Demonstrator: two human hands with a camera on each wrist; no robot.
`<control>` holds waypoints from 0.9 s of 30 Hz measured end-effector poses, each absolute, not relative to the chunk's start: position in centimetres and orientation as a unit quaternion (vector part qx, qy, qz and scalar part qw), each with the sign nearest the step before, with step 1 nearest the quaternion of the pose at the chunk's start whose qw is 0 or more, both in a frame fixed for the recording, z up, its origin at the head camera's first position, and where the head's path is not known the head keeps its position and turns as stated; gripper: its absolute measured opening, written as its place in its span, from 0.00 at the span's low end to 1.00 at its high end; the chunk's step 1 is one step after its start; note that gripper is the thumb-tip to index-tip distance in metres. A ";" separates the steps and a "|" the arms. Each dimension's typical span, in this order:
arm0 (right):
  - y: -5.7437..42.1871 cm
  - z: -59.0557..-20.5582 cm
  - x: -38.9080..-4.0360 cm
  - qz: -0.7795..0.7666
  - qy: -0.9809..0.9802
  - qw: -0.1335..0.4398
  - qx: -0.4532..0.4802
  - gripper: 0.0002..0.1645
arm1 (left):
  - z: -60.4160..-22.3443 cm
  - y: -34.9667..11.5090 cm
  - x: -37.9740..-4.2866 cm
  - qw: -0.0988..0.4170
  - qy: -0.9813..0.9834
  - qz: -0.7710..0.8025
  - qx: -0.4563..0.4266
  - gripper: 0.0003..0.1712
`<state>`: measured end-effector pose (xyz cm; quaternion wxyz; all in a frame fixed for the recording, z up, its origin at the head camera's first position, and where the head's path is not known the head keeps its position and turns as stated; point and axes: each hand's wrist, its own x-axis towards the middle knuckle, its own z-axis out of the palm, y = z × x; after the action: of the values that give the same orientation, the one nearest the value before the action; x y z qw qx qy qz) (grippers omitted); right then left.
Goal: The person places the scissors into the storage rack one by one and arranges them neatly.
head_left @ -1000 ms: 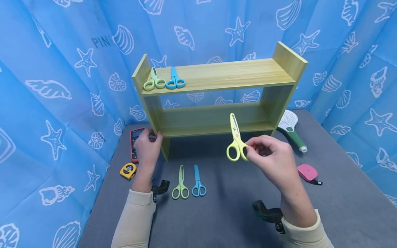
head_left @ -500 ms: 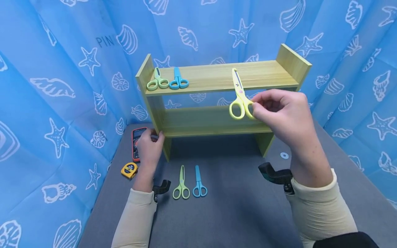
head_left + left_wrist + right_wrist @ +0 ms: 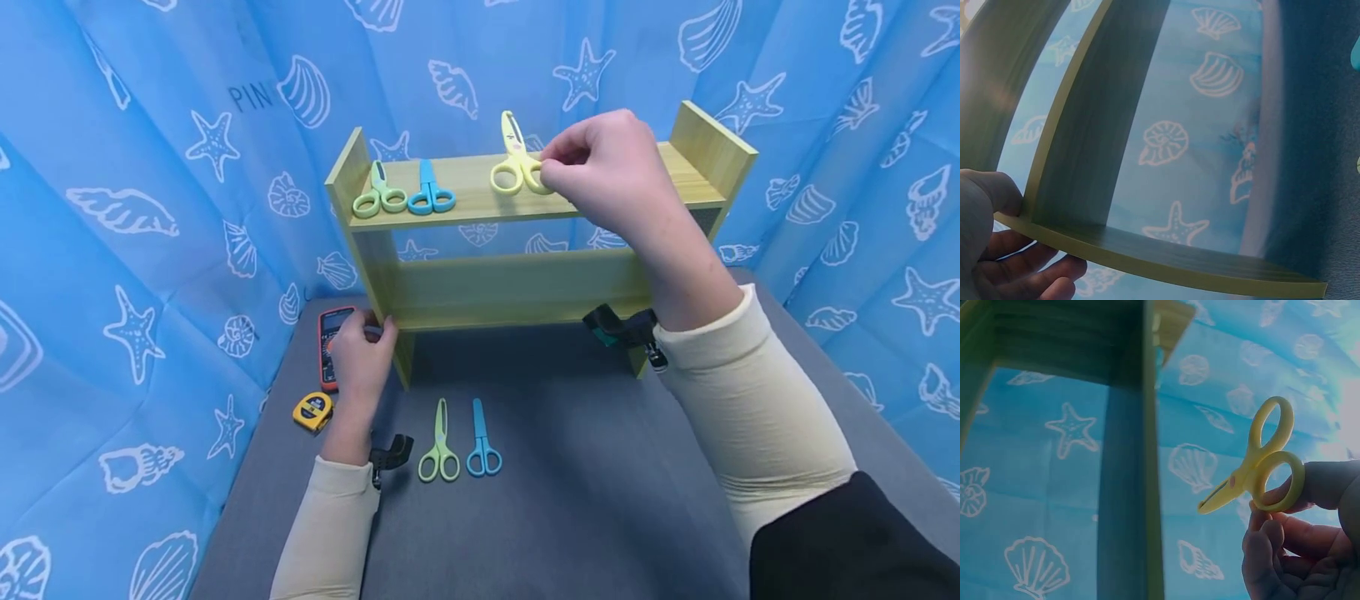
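Note:
Yellow scissors (image 3: 514,158) are in my right hand (image 3: 611,167), pinched by one handle loop between thumb and fingers, blades pointing away. In the head view they overlap the top board of the wooden shelf (image 3: 480,292). The right wrist view shows the scissors (image 3: 1250,469) beside the shelf's edge. My left hand (image 3: 362,354) grips the shelf's left side panel, thumb on the inside and fingers outside, as the left wrist view shows at the panel (image 3: 1166,269). Green scissors (image 3: 379,192) and blue scissors (image 3: 430,192) lie side by side at the top board's left end.
On the grey table (image 3: 570,500) in front of the shelf lie another green pair of scissors (image 3: 439,446) and another blue pair of scissors (image 3: 482,442). A red-edged multimeter (image 3: 327,350) and a yellow tape measure (image 3: 312,411) sit left of the shelf. A blue patterned curtain (image 3: 150,292) surrounds the table.
My right hand has carried the yellow scissors up from before the lower board to the top board, then leftward. My left hand has stayed on the side panel.

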<state>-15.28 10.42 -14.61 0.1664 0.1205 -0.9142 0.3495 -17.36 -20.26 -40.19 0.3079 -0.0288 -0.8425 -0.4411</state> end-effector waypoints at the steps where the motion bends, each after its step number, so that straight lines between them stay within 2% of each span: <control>1: 10.1 -14.5 -15.7 0.341 -0.918 0.158 0.122 0.18 | -40.2 -20.2 -17.3 0.308 -0.843 -0.441 -0.028 0.12; 9: 7.5 -14.1 -19.0 0.318 -0.937 0.097 0.105 0.15 | -40.2 -20.3 -17.4 0.308 -0.846 -0.434 -0.028 0.12; 13: 6.7 -14.6 -20.3 0.302 -0.945 0.084 0.097 0.13 | -40.1 -20.3 -17.3 0.307 -0.846 -0.435 -0.029 0.12; 20: 6.3 -15.6 -20.9 0.264 -0.955 0.091 0.103 0.14 | -40.1 -20.3 -17.2 0.310 -0.845 -0.435 -0.030 0.12; 27: 6.9 -15.6 -19.5 0.297 -0.942 0.113 0.104 0.22 | -40.1 -20.3 -17.3 0.320 -0.845 -0.426 -0.036 0.11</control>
<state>-19.49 6.90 -15.57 0.1134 0.1043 -0.9423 0.2972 -17.32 -20.30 -40.10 0.3203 -0.0358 -0.8455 -0.4258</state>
